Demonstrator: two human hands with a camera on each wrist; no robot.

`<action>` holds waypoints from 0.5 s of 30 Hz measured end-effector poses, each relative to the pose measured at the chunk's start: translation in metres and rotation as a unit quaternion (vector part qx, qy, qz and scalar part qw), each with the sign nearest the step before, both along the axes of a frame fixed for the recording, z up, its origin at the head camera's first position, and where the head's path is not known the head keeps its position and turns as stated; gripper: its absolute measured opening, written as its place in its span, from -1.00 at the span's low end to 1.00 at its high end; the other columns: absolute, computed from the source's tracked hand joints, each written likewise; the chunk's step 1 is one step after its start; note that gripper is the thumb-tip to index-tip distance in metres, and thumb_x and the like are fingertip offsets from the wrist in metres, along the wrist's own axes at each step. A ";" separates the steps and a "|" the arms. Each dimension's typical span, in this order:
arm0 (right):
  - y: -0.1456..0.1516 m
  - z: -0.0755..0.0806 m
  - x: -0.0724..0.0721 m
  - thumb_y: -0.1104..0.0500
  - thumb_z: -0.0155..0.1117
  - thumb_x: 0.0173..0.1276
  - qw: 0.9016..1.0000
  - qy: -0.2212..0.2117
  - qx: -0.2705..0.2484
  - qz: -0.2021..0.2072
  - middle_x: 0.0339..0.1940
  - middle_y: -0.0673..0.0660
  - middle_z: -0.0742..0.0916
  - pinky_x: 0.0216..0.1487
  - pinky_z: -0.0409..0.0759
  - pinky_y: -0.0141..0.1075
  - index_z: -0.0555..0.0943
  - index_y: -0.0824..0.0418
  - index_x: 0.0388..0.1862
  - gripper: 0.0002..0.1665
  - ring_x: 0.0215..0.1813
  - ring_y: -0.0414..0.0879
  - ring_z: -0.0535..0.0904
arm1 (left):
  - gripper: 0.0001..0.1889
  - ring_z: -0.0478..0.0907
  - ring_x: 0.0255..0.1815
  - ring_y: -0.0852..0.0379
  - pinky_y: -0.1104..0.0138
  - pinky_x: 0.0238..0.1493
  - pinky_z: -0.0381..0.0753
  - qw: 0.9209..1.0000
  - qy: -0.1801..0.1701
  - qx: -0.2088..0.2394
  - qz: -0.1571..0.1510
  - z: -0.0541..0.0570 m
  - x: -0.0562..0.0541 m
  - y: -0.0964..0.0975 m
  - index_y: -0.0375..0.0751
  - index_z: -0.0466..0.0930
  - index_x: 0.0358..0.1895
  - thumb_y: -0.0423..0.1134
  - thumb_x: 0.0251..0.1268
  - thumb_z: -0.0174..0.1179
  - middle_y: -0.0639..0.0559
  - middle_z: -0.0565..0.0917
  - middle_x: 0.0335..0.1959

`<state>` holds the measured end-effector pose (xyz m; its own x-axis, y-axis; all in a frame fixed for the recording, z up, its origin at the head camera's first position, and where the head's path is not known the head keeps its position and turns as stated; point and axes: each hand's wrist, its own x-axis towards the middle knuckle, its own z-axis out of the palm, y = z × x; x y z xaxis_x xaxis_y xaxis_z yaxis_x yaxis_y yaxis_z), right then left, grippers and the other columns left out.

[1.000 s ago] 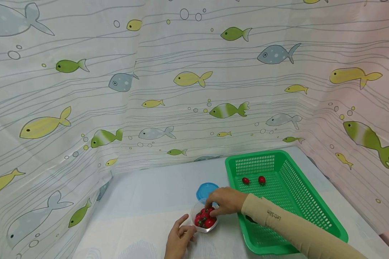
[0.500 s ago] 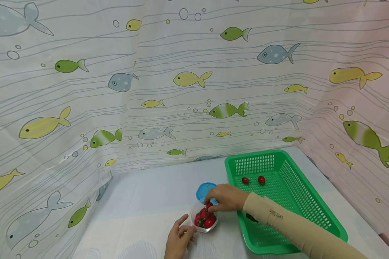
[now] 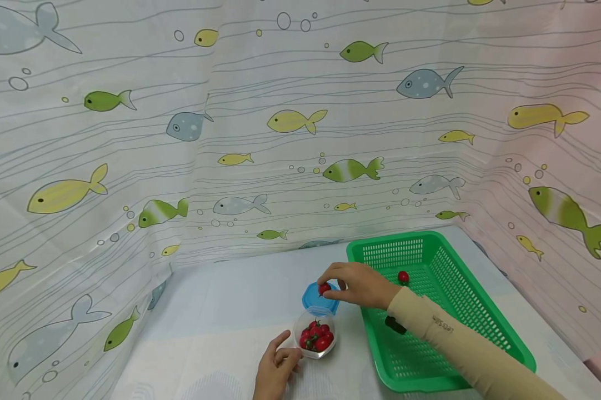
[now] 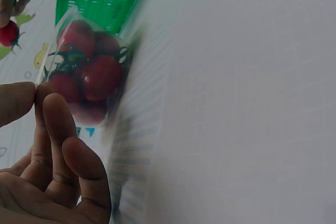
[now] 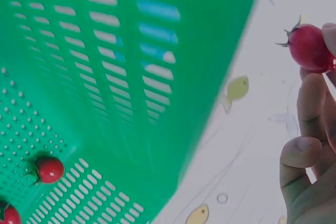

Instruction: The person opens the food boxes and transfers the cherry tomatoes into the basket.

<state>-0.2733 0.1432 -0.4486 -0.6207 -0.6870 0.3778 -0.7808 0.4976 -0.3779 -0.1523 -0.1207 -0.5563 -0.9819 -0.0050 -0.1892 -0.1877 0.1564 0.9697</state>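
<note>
The cherry tomato (image 3: 324,289) in play is raised over the blue lid (image 3: 311,300), gripped between the fingertips of your right hand (image 3: 359,283). Its green stalk end is left free, probably because the smooth flesh gives you a surer hold. On the lid's near side stands the clear plastic container (image 3: 301,326), uncovered, with a pile of tomatoes (image 3: 321,344) inside. Your left hand (image 3: 279,366) pinches its rim at the near left, thumb against forefinger, likely to steady a light vessel while leaving its mouth free for your other hand. The lid lies just beyond it, out of the way; you can't tell whether the two touch. The green basket (image 3: 410,361) runs along the right edge of the desk (image 3: 220,311) toward the far right corner, handy for your right arm. Near its far end sits one tomato (image 3: 403,277); a second (image 5: 9,214) shows only from your right wrist.

Half a second ago your right fingers were at the container's far right side, with the tomato at its mouth. Now they have lifted it clear, toward the desk's far edge. Your left hand, container and basket have hardly shifted.
</note>
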 end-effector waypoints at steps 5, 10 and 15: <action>0.017 0.007 -0.008 0.03 0.45 0.37 0.998 -0.031 -0.042 -0.025 -0.02 -0.24 0.72 -0.28 0.54 -0.37 0.70 -0.12 0.09 -0.68 -0.29 -0.32 0.53 | -0.20 0.65 -0.36 0.06 0.31 -0.35 0.55 1.000 0.002 -0.003 0.000 0.000 0.000 0.000 -0.46 0.19 0.49 -0.01 0.42 0.29 -0.05 0.76 -0.21; 0.038 0.008 -0.014 0.09 0.49 0.33 0.995 -0.029 -0.080 -0.045 -0.05 -0.17 0.73 -0.33 0.55 -0.35 0.71 -0.01 0.09 -0.65 -0.29 -0.29 0.53 | -0.20 0.65 -0.36 0.08 0.33 -0.34 0.55 1.000 -0.007 -0.006 0.004 0.000 0.000 0.000 -0.43 0.21 0.48 0.02 0.39 0.31 -0.02 0.76 -0.23; 0.061 0.001 -0.020 0.12 0.50 0.32 0.992 -0.019 -0.092 -0.080 -0.09 -0.12 0.73 -0.40 0.51 -0.35 0.71 0.01 0.07 -0.65 -0.44 -0.32 0.52 | -0.18 0.65 -0.35 0.07 0.33 -0.35 0.55 1.000 -0.005 -0.008 0.003 0.000 0.000 0.000 -0.44 0.21 0.48 0.03 0.38 0.32 -0.02 0.76 -0.23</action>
<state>-0.2932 0.2040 -0.4478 -0.7326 -0.4993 0.4625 -0.6806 0.5343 -0.5013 -0.1525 -0.1207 -0.5559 -0.9801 -0.0137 -0.1981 -0.1975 0.1715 0.9652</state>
